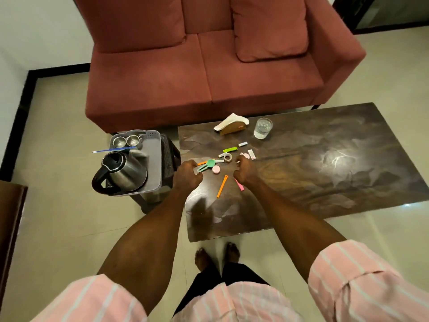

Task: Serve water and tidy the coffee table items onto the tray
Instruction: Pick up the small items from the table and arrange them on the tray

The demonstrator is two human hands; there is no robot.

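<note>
Small items lie scattered on the dark wooden coffee table (325, 163): a green clip (206, 165), a pink round piece (216, 169), an orange stick (222, 185), a pink stick (239, 185), a lime stick (229, 149) and a tape roll (228, 157). A glass of water (263, 128) stands beside a napkin holder (232, 126). The grey tray (154, 159) on a stool at the left carries a steel kettle (123, 170), two steel cups (126, 141) and a blue pen (113, 150). My left hand (188, 174) hovers with curled fingers at the green clip's end. My right hand (245, 169), also curled, is just right of the tape roll.
A red sofa (209, 73) stands behind the table. The dark stool (170, 154) under the tray touches the table's left end. My bare feet (217, 255) are at the table's near edge. A brown piece of furniture (10, 219) is at the far left.
</note>
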